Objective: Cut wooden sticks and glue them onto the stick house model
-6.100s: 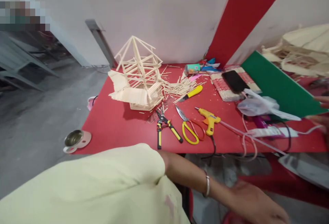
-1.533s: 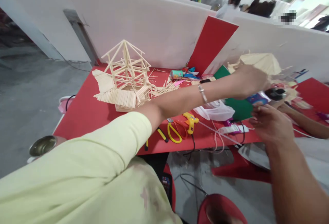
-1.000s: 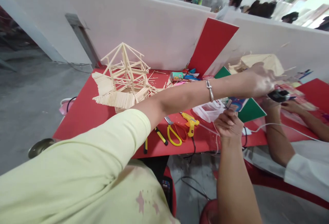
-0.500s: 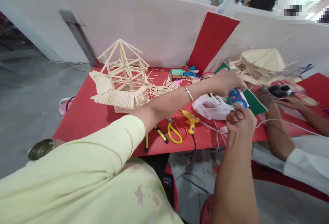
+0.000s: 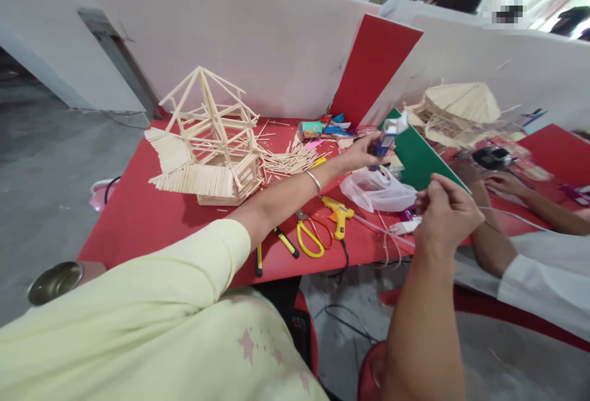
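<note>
My left hand (image 5: 362, 153), with a bracelet at the wrist, reaches across the table and is closed on a small blue box (image 5: 385, 142) whose white top flaps stand open. My right hand (image 5: 447, 214) hovers at the table's front right, apart from the box. Its fingers are curled with thumb and forefinger together; what they hold, if anything, I cannot make out. A crumpled white plastic bag (image 5: 378, 189) lies between the hands. Behind it a green board (image 5: 426, 155) leans at a slant.
A stick house frame (image 5: 216, 149) stands at left, near loose sticks (image 5: 292, 160). A yellow glue gun (image 5: 340, 217), yellow-and-red-handled scissors (image 5: 310, 238) and cutters (image 5: 286, 242) lie in front. A green can (image 5: 310, 129) lies behind. Another person's hands (image 5: 504, 183) work at right.
My hands have parted. The left hand has moved left with the blue box, and the box now shows white flaps. My right hand has let go of the box's lower end.
</note>
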`<state>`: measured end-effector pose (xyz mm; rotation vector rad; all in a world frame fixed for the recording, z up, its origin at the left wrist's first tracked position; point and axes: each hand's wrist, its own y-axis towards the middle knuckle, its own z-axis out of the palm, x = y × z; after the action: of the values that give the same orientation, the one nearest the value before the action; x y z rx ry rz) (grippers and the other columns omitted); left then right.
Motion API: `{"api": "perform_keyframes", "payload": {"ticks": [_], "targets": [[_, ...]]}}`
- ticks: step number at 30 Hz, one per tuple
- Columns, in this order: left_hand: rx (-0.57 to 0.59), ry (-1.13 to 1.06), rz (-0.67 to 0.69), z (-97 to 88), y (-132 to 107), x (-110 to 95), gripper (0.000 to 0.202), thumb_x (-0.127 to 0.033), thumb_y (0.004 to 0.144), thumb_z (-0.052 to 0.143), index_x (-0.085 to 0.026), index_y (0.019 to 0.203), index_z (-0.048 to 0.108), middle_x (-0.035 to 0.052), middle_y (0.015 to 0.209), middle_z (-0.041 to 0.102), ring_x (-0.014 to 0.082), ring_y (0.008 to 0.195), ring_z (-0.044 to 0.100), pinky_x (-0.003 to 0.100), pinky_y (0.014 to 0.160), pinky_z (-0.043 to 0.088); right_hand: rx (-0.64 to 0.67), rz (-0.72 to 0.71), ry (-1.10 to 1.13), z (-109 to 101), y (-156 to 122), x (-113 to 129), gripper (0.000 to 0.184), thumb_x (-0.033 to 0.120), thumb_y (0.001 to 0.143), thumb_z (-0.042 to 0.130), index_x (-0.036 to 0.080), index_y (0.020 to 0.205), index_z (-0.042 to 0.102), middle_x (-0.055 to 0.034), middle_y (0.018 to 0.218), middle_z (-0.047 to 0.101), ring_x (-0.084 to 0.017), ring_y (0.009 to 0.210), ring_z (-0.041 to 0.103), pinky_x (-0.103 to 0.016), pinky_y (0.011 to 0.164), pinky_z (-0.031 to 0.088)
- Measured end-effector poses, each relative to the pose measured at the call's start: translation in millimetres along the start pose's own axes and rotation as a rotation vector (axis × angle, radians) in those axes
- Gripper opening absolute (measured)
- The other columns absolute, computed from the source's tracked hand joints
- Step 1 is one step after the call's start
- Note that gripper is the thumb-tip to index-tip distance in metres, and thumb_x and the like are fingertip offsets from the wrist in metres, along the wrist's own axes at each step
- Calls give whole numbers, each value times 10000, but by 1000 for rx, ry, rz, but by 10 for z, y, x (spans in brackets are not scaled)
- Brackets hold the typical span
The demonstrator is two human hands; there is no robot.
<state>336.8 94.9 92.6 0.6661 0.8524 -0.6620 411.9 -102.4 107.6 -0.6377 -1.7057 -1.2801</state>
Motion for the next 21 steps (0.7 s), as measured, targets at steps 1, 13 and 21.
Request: {"api": "perform_keyframes", "payload": {"ticks": [1, 13, 21], "targets": [[-2, -73, -53, 45, -48, 8, 401, -109, 660, 863, -189, 1022, 710, 89, 1093, 738, 256, 1158, 680, 437, 1086, 486, 24, 43, -26, 35, 1, -54, 369, 409, 823, 710, 176, 1097, 787, -9, 747, 710, -116, 547, 614, -234, 489, 494], [-182, -560, -497, 227, -324, 27, 111, -250, 940, 699, -145, 912, 679, 56, 785, 710, 147, 697, 689, 293, 745, 595, 231, -491, -467, 157, -74, -343, 459, 542, 932, 641, 194, 1205, 763, -112, 1070, 780, -246, 929, 729, -432, 926, 578], [-230, -308, -232, 311, -413, 72, 433, -219, 790, 863, -247, 1158, 637, 17, 938, 719, 139, 751, 689, 316, 787, 600, 201, -548, -582, 90, -90, -378, 433, 522, 914, 656, 188, 1177, 744, -145, 1140, 732, -281, 1040, 689, -428, 917, 559]]}}
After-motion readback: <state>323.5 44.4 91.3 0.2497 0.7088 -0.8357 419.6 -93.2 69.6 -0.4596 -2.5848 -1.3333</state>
